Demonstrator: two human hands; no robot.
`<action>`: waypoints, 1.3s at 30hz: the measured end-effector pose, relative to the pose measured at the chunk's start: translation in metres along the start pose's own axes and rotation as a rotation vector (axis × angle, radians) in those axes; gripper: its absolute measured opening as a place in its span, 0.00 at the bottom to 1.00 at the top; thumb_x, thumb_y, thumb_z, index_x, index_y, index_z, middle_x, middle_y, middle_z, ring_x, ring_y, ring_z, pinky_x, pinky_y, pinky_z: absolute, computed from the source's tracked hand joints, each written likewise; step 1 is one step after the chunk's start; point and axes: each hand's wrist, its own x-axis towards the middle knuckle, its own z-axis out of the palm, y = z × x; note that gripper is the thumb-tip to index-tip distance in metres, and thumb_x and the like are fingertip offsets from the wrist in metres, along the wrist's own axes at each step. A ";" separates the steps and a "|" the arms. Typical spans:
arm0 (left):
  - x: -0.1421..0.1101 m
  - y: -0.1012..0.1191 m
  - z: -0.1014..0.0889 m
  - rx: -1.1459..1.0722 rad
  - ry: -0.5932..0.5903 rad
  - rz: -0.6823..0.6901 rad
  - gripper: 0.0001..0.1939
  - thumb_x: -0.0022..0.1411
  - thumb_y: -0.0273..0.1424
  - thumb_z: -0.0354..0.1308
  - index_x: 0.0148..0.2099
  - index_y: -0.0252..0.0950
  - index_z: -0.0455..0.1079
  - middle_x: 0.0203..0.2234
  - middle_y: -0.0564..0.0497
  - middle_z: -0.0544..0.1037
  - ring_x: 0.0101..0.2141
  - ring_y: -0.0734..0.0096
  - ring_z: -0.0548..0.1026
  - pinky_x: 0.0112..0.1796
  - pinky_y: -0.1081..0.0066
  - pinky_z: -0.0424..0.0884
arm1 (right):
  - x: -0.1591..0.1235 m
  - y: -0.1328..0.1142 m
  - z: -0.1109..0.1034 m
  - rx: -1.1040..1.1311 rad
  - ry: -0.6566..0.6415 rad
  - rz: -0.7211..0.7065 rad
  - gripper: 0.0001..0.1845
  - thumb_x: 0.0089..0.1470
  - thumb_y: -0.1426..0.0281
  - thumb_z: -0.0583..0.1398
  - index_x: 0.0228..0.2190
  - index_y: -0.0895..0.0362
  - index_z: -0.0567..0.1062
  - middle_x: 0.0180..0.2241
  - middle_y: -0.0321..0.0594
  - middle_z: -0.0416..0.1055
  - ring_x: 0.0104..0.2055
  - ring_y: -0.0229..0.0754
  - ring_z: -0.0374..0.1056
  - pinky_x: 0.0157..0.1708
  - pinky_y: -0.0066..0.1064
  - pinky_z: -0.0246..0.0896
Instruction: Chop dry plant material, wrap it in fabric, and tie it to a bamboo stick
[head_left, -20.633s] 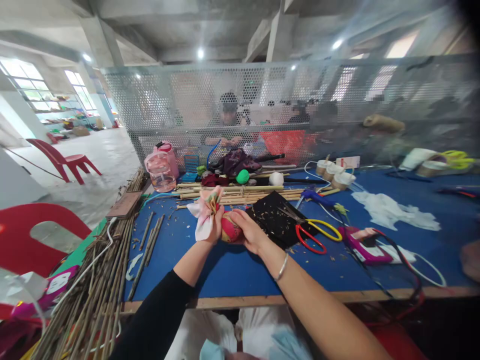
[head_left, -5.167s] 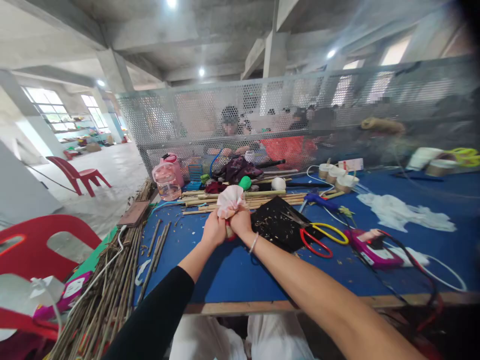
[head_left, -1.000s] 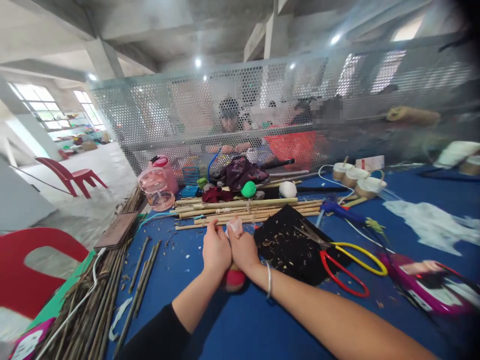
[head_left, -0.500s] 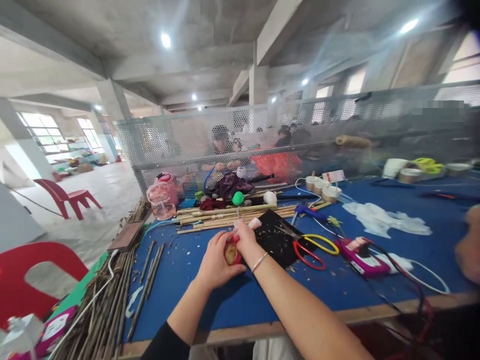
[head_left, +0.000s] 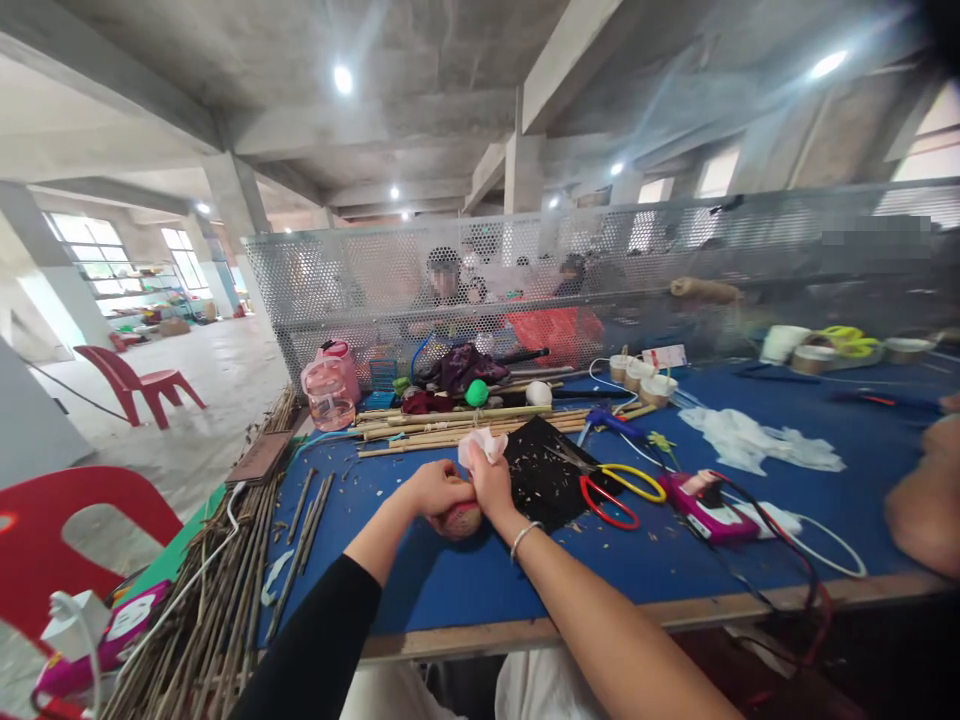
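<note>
A round tan-and-red object [head_left: 459,524] sits under my hands above the blue table, its upper part covered by fingers. My left hand [head_left: 437,490] is closed over its top, fingertips bent inward; the exact grip is partly hidden. Beside it, my right hand [head_left: 491,484] is closed around a crumpled pale pink, tissue-like piece [head_left: 486,444] that sticks up past the fingers. A black cloth [head_left: 536,480] strewn with small chips lies just right of my right hand. Scissors [head_left: 619,495] with red and yellow handles rest open on its right edge.
Thin bamboo sticks [head_left: 412,433] lie behind my hands, near a green ball [head_left: 476,392] and a white ball [head_left: 538,393]. A blue glue gun [head_left: 611,422], magenta power strip [head_left: 709,510] and cables are at right. Bundled twigs [head_left: 202,590] line the left edge. Another person's arm [head_left: 926,500] shows far right.
My left hand has shifted from cupping the round object's side to its top, and the object has tipped lower. More of the pale piece shows above my right hand. The view moved slightly.
</note>
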 end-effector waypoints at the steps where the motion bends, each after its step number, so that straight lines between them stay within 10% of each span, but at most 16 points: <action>1: -0.004 0.004 0.007 0.148 0.107 0.059 0.11 0.48 0.38 0.61 0.32 0.36 0.73 0.32 0.44 0.79 0.35 0.55 0.76 0.42 0.56 0.70 | -0.001 0.006 -0.001 0.000 0.011 0.017 0.23 0.48 0.48 0.53 0.17 0.54 0.63 0.15 0.37 0.65 0.20 0.38 0.62 0.22 0.28 0.58; 5: -0.031 0.006 0.045 0.365 0.505 0.223 0.13 0.59 0.30 0.52 0.44 0.41 0.74 0.51 0.45 0.75 0.54 0.51 0.68 0.59 0.43 0.48 | -0.003 0.011 -0.001 -0.059 -0.008 0.025 0.23 0.50 0.51 0.52 0.17 0.56 0.66 0.18 0.40 0.69 0.23 0.40 0.65 0.25 0.29 0.59; 9: -0.041 -0.011 0.065 0.205 0.593 0.320 0.19 0.62 0.26 0.43 0.51 0.36 0.69 0.50 0.43 0.75 0.55 0.59 0.68 0.58 0.56 0.56 | -0.017 0.004 -0.001 -0.187 -0.098 -0.105 0.24 0.56 0.54 0.50 0.17 0.55 0.67 0.18 0.39 0.68 0.22 0.39 0.65 0.25 0.28 0.58; 13: -0.013 -0.019 0.046 0.025 0.579 0.080 0.20 0.66 0.34 0.39 0.31 0.37 0.70 0.31 0.43 0.78 0.36 0.59 0.75 0.41 0.63 0.68 | -0.027 0.004 -0.001 -0.242 -0.266 -0.229 0.22 0.60 0.58 0.49 0.22 0.56 0.70 0.21 0.39 0.71 0.25 0.39 0.67 0.28 0.27 0.59; 18: 0.054 -0.019 0.012 -0.211 0.548 -0.327 0.17 0.66 0.33 0.42 0.49 0.35 0.68 0.41 0.41 0.79 0.41 0.59 0.76 0.38 0.66 0.68 | 0.025 0.013 0.030 -0.543 -0.336 -0.265 0.16 0.57 0.67 0.52 0.23 0.57 0.73 0.27 0.45 0.75 0.30 0.42 0.69 0.32 0.28 0.58; 26: 0.119 -0.038 -0.011 -0.138 0.701 -0.305 0.16 0.66 0.32 0.41 0.43 0.34 0.70 0.37 0.41 0.79 0.39 0.60 0.76 0.40 0.66 0.67 | 0.099 0.029 0.077 -0.688 -0.254 0.109 0.25 0.61 0.63 0.48 0.31 0.63 0.80 0.32 0.55 0.78 0.36 0.47 0.74 0.33 0.29 0.60; 30: 0.099 -0.042 0.002 -0.131 0.663 -0.211 0.15 0.65 0.32 0.43 0.37 0.36 0.71 0.33 0.45 0.79 0.38 0.62 0.76 0.42 0.67 0.67 | 0.094 0.031 0.073 -0.689 -0.153 0.191 0.27 0.62 0.62 0.47 0.33 0.65 0.80 0.36 0.59 0.78 0.40 0.50 0.74 0.36 0.30 0.62; 35: 0.045 -0.031 0.038 -0.044 0.741 0.087 0.20 0.62 0.35 0.50 0.54 0.30 0.66 0.50 0.38 0.72 0.52 0.60 0.68 0.53 0.66 0.62 | 0.074 0.007 0.049 -0.628 -0.019 0.265 0.28 0.62 0.62 0.46 0.37 0.68 0.79 0.38 0.63 0.76 0.44 0.53 0.73 0.37 0.32 0.63; 39: -0.006 -0.005 0.030 0.075 0.610 0.080 0.16 0.65 0.37 0.46 0.48 0.35 0.69 0.44 0.41 0.75 0.45 0.59 0.72 0.48 0.63 0.65 | 0.026 -0.009 0.026 -0.516 -0.067 0.239 0.27 0.60 0.61 0.46 0.30 0.65 0.79 0.30 0.55 0.77 0.35 0.49 0.74 0.30 0.30 0.63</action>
